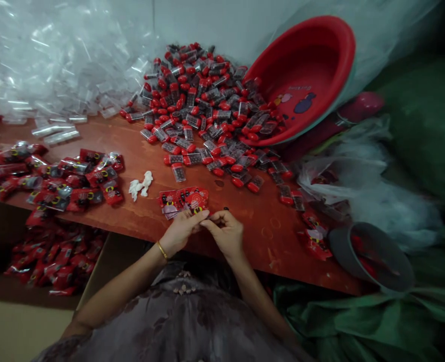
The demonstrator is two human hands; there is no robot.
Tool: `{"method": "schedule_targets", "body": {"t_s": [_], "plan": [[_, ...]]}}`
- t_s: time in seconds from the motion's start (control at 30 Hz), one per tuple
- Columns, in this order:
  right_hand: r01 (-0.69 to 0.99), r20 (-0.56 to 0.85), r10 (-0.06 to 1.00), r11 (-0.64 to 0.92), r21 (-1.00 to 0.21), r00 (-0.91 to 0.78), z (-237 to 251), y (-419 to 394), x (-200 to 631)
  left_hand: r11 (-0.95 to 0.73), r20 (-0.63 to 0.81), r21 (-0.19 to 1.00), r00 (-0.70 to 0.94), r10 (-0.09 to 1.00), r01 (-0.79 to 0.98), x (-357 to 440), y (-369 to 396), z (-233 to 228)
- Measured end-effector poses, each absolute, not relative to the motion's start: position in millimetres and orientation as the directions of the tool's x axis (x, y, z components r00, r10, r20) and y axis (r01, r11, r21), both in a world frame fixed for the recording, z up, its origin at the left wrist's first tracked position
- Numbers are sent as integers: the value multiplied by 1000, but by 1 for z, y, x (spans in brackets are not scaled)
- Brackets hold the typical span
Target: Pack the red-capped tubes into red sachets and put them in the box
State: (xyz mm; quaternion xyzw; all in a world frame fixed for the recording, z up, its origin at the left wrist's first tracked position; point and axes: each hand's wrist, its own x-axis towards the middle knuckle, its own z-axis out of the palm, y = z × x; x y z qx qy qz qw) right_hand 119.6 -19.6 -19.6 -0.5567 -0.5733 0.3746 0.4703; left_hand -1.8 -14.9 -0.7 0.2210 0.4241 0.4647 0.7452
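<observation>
Red printed cards point(195, 198) lie on the table point(256, 221) just beyond the left hand point(180, 229), fingertips meeting those of the right hand point(228, 234), both pinched closed, can't tell on what, red-capped containers point(192, 118) heaped behind.

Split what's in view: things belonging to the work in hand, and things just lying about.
Likely in the work: red printed cards; red-capped clear containers; red-printed packets; red basin.

Probably just lying about: crumpled white scraps; pink-topped bottle; green fabric.
</observation>
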Motion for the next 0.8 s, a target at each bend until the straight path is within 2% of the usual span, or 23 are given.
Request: {"method": "schedule_targets", "body": {"t_s": [0.1, 0.17, 0.27, 0.33, 0.4, 0.5, 0.57, 0.63, 0.67, 0.73, 0.8], "plan": [[546, 304, 952, 273, -792, -36, -20, 1, 123, 497, -482, 693, 176, 858, -523, -36, -3, 2], [707, 388, 920, 314, -633, -61, -19, 23, 138, 450, -538, 684, 20, 843, -574, -79, 12, 10], [910, 421, 904, 110, -400, 76, -23, 59, 173, 116, -405, 768, -337, 850, -630, -161, 39, 26], [954, 331, 934, -30, -299, 133, -30, 74, 195, -70, -337, 804, -549, 765, -590, -207, 52, 35], [968, 254, 955, -96, -233, 155, -38, 78, 209, -73, -303, 830, -556, 774, -554, -229, 57, 40], [973, 293, 938, -136, -186, 187, -46, 74, 215, -125, -137, 916, -590, 796, -382, -201, 54, 36], [966, 336, 913, -175, -191, 232, -48, 75, 217, -101, 24, 989, -544, 839, -111, -153, 49, 26], [957, 319, 913, -187, -221, 252, -49, 82, 220, -93, 166, 971, -342, 925, 219, -99, 46, 11], [955, 297, 923, -177, -240, 245, -49, 87, 222, -111, 192, 925, -193, 962, 364, -76, 45, 3], [953, 263, 946, -115, -279, 191, -52, 91, 223, -210, 240, 775, 30, 970, 595, -41, 43, -12], [949, 270, 957, -19, -315, 108, -57, 85, 220, -289, 219, 621, 193, 956, 729, -24, 42, -23]]}}
